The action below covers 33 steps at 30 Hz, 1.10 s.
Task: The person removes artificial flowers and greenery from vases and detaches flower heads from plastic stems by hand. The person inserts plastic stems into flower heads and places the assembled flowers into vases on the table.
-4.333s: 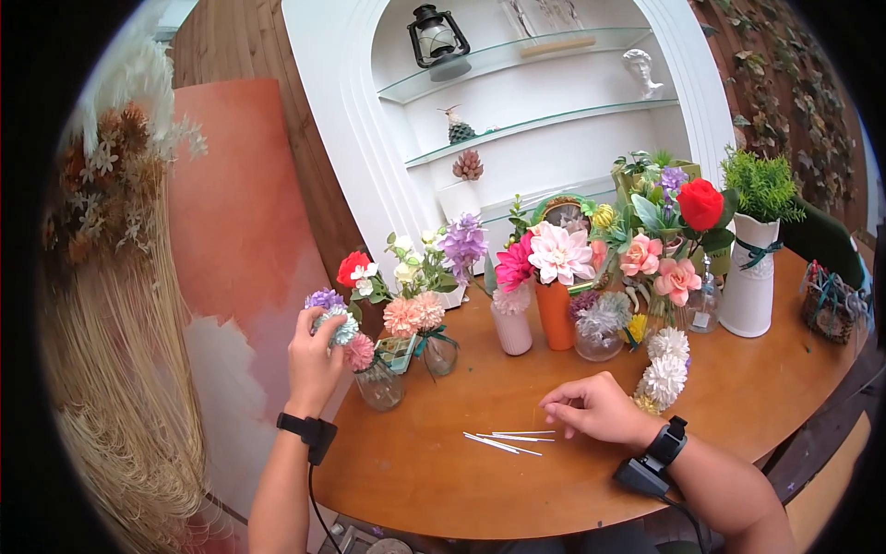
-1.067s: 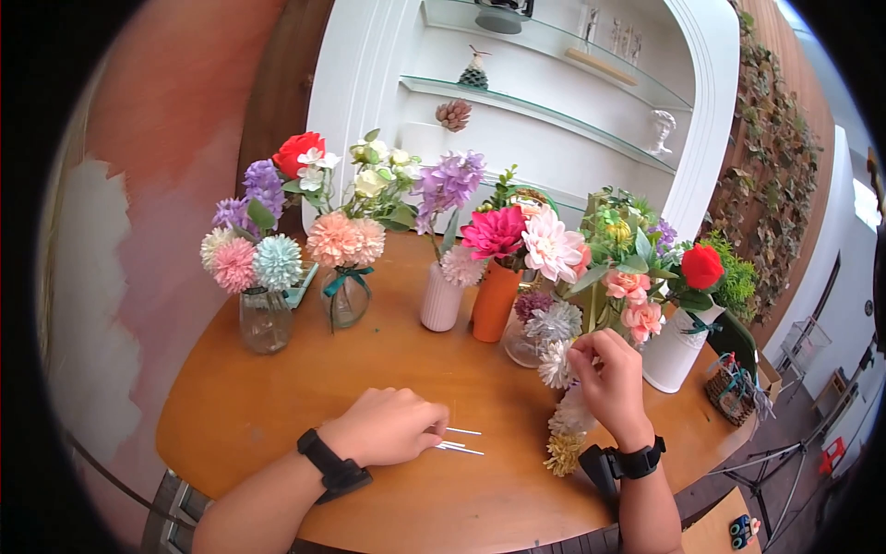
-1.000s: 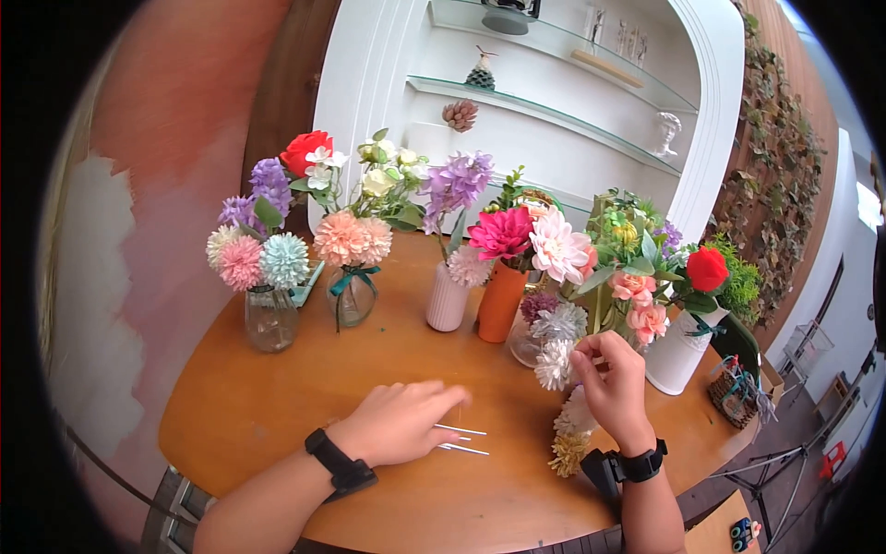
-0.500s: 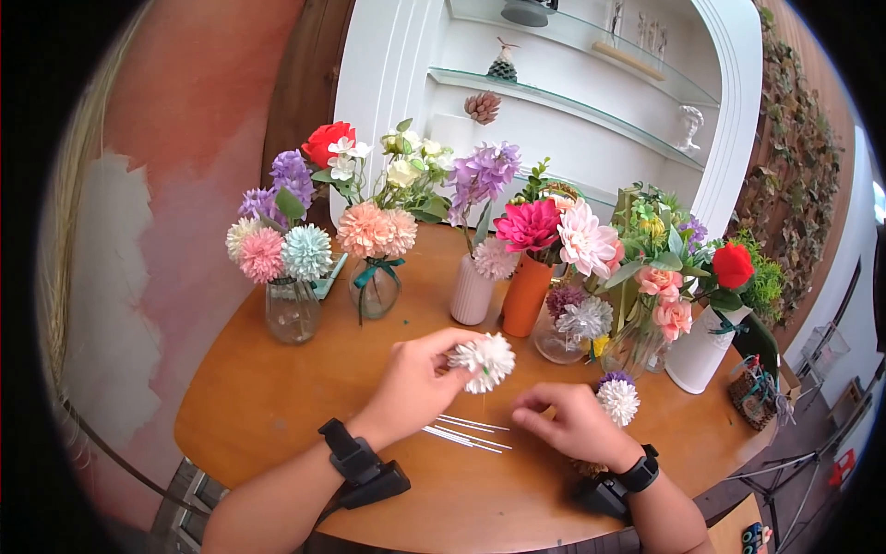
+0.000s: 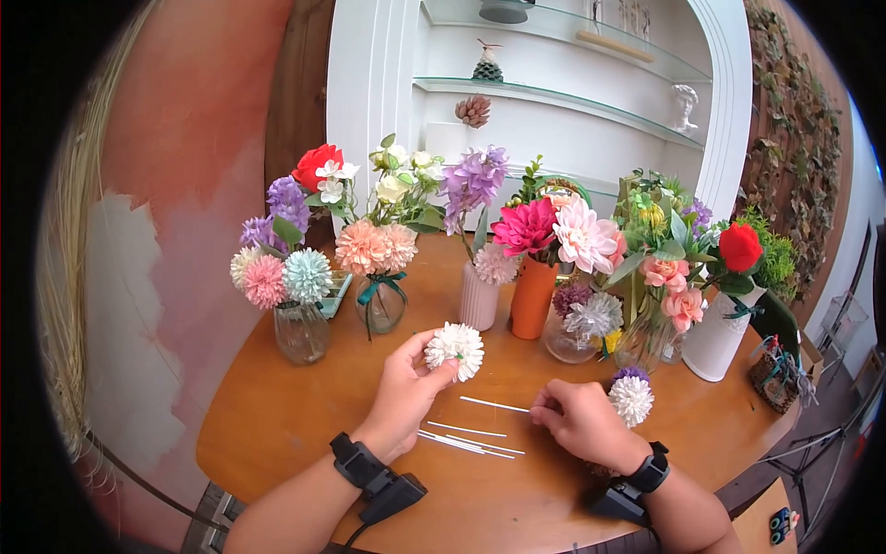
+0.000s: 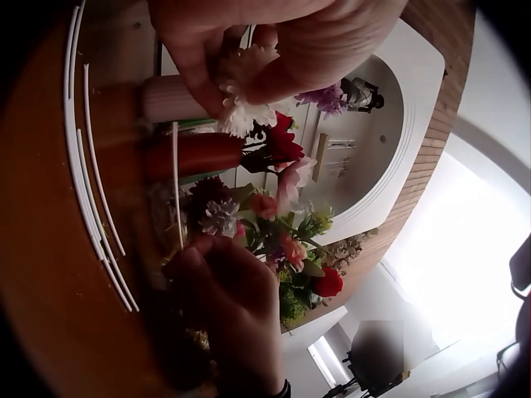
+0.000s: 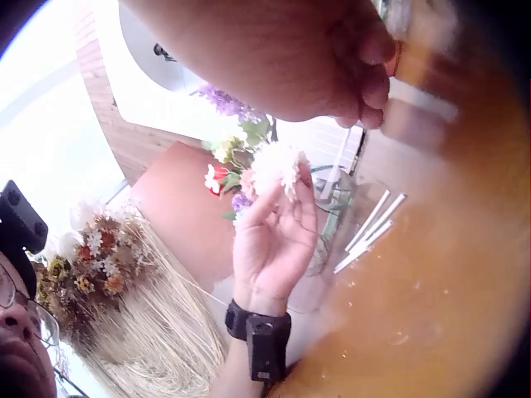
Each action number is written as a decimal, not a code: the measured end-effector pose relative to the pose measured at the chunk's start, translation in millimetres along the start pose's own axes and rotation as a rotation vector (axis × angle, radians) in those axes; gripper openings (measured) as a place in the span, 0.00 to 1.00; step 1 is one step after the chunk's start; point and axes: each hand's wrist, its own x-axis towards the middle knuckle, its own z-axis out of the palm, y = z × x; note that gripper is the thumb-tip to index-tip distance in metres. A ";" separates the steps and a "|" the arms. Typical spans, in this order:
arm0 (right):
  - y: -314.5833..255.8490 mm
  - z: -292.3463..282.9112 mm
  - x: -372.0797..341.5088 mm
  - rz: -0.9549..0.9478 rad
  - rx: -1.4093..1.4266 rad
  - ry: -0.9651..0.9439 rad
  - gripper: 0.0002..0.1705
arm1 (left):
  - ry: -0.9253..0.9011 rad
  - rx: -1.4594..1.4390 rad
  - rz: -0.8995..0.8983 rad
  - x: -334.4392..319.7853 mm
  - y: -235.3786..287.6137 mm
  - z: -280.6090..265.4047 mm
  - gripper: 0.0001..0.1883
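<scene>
My left hand (image 5: pixel 401 397) pinches a white pompom flower head (image 5: pixel 459 350) between thumb and fingers above the table. A thin white stick (image 5: pixel 494 403) reaches leftward from the curled fingers of my right hand (image 5: pixel 586 425), which pinches its right end. The free end of that stick points toward the flower, just below it in the head view. Several more white sticks (image 5: pixel 471 445) lie side by side on the table, nearer me. Beside my right hand are a white pompom flower (image 5: pixel 632 401) and a purple one (image 5: pixel 630 373).
Glass vases of flowers (image 5: pixel 302 334) stand at the left of the wooden table (image 5: pixel 369 499). Behind my hands are a pink ribbed vase (image 5: pixel 479 295) and an orange vase (image 5: pixel 533 300). A white vase (image 5: pixel 724 337) and a wicker basket (image 5: pixel 773 379) stand at the right.
My left hand has gone from the left vase to the sticks, then up with the white flower. My right hand has left the pompom flowers and lifted one stick off the table.
</scene>
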 end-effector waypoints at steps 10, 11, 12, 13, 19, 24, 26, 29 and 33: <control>-11.8 -9.9 -13.4 0.189 0.688 0.072 0.10 | 0.020 -0.017 -0.077 -1.5 0.7 0.4 0.19; -13.1 -9.2 -14.3 0.190 0.689 0.073 0.10 | 0.016 -0.010 -0.076 -1.6 0.7 0.8 0.18; -14.2 -7.7 -15.9 0.114 0.719 0.073 0.10 | 0.015 -0.009 -0.078 -2.0 1.0 1.4 0.18; -15.2 -6.3 -17.6 0.038 0.749 0.073 0.10 | 0.007 -0.010 -0.082 -2.7 1.4 1.9 0.18; -21.1 -2.5 -24.3 -0.109 0.850 -0.017 0.12 | -0.012 -0.002 -0.087 -3.3 -2.5 1.1 0.19; -22.9 -4.1 -25.4 -0.132 0.882 -0.064 0.12 | -0.019 -0.004 -0.087 -3.1 -3.5 -0.3 0.19; -22.5 -3.7 -25.4 -0.136 0.869 -0.076 0.12 | -0.012 -0.011 -0.088 -3.4 -2.4 0.5 0.19; -22.4 -2.6 -25.1 -0.143 0.866 -0.079 0.12 | -0.027 0.009 -0.090 -2.5 -5.4 -1.9 0.19; -22.4 -1.3 -24.9 -0.134 0.864 -0.071 0.12 | -0.026 0.015 -0.091 -3.0 -5.4 -1.0 0.19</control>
